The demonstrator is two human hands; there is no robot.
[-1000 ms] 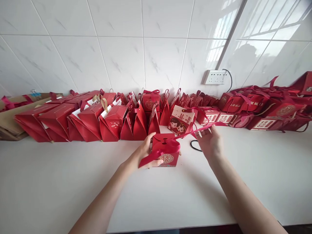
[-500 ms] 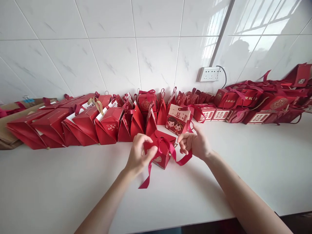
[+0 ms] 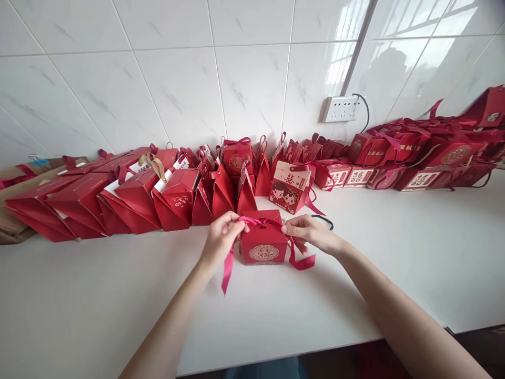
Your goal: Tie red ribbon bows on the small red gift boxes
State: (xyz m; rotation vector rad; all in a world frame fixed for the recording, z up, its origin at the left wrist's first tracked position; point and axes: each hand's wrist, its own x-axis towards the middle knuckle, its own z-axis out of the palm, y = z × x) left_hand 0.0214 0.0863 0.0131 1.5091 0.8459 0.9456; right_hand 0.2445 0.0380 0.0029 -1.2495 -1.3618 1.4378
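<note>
A small red gift box (image 3: 263,243) with a round gold-and-white emblem on its front stands upright on the white counter (image 3: 118,300). A red ribbon (image 3: 228,268) runs across its top and hangs down on both sides. My left hand (image 3: 221,239) pinches the ribbon at the box's upper left corner. My right hand (image 3: 310,233) pinches the ribbon at the upper right corner, with the free end curling below it.
A long row of red gift boxes and bags (image 3: 165,187) lines the tiled wall, piled higher at the right (image 3: 430,152). A cartoon-couple box (image 3: 288,187) stands just behind. Brown paper bags (image 3: 16,189) lie at far left. A wall socket (image 3: 340,108) sits above. A black loop (image 3: 325,221) lies nearby.
The box was tilted and is now set upright facing me. Both hands moved from handling loose ribbon to pinching it taut at the box's top corners.
</note>
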